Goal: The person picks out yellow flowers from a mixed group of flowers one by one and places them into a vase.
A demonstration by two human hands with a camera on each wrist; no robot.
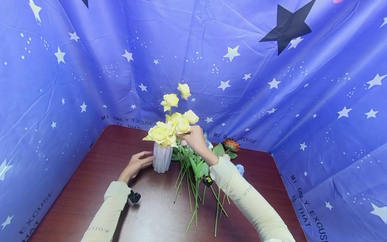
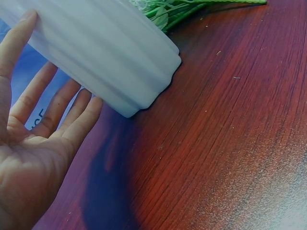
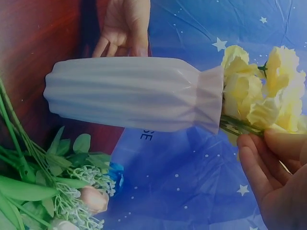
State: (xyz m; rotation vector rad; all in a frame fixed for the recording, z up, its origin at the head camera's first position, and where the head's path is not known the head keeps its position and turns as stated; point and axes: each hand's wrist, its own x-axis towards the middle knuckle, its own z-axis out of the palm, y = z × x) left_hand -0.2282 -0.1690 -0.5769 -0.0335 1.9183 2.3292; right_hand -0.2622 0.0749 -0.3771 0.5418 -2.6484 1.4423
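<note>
A pale fluted vase (image 1: 162, 160) stands upright on the table, with yellow flowers (image 1: 161, 133) bunched above its mouth. At the vase's left side is my left hand (image 1: 137, 164); in the left wrist view its extended fingers (image 2: 60, 105) lie against the vase wall. My right hand (image 1: 197, 140) is just right of the blooms. In the right wrist view its thumb and fingers pinch green flower stems (image 3: 240, 126) right at the vase mouth. How far the stems reach inside the vase is hidden.
Loose flowers with long green stems (image 1: 196, 201) lie right of the vase, under my right forearm. Among them are an orange flower (image 1: 232, 145) and a blue flower (image 1: 240, 169). A blue star-patterned cloth (image 1: 193, 50) surrounds the dark wooden table (image 1: 151, 211).
</note>
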